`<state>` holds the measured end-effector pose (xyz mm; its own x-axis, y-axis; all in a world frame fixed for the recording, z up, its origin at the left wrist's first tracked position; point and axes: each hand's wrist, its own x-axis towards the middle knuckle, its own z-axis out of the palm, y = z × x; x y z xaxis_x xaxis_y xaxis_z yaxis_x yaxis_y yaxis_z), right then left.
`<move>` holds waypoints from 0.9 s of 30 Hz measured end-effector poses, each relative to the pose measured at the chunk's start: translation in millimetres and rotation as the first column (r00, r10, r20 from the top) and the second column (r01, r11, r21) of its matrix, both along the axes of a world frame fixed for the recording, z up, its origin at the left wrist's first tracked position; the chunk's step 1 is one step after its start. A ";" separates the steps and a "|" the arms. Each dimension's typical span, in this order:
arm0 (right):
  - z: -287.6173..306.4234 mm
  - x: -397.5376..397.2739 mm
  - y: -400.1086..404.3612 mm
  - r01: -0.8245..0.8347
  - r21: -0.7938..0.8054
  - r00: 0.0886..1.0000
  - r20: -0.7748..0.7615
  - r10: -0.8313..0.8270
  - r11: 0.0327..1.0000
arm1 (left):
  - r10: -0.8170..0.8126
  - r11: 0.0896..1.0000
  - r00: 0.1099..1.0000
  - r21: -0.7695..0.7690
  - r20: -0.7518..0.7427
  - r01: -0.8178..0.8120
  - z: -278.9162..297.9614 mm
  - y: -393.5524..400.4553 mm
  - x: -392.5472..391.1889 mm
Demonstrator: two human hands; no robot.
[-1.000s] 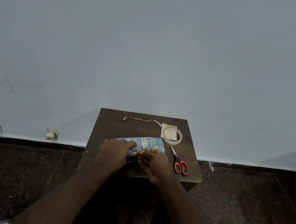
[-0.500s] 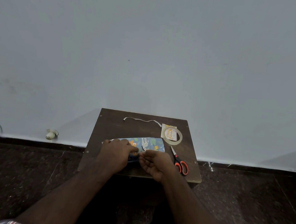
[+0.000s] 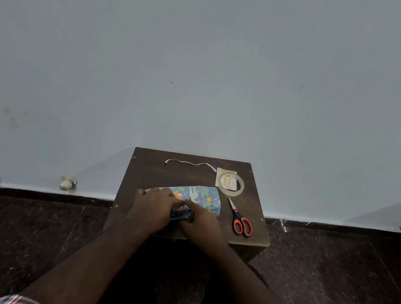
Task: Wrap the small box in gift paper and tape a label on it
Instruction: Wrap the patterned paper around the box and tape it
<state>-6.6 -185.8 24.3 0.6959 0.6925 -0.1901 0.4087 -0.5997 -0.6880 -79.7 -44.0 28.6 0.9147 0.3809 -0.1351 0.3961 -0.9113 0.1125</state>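
Your left hand [image 3: 153,207] and right hand [image 3: 202,222] press the gift paper [image 3: 198,197] on the small table [image 3: 148,171]; tape roll [image 3: 231,185] over label [image 3: 227,182] at two o'clock, scissors [image 3: 240,219] at three.

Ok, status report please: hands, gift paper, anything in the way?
Left hand and right hand pressing gift paper. Box hidden. Scissors, tape roll aside.

Dim, flat light, soft shadows either side of the counter [image 3: 143,171] on the wall [image 3: 202,66]; wide-angle bend at edges (floor line curves), hands slightly soft.
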 end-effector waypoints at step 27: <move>-4.3 -6.6 3.7 -0.091 -0.268 0.973 0.180 0.143 0.959 | 0.064 0.997 0.997 -0.039 0.031 -0.063 -4.7 5.3 1.2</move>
<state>-13.2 -182.1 20.0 0.6544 0.7169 -0.2403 0.5977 -0.6852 -0.4163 -78.5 -38.8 23.9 0.8928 0.4338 -0.1215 0.4490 -0.8791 0.1601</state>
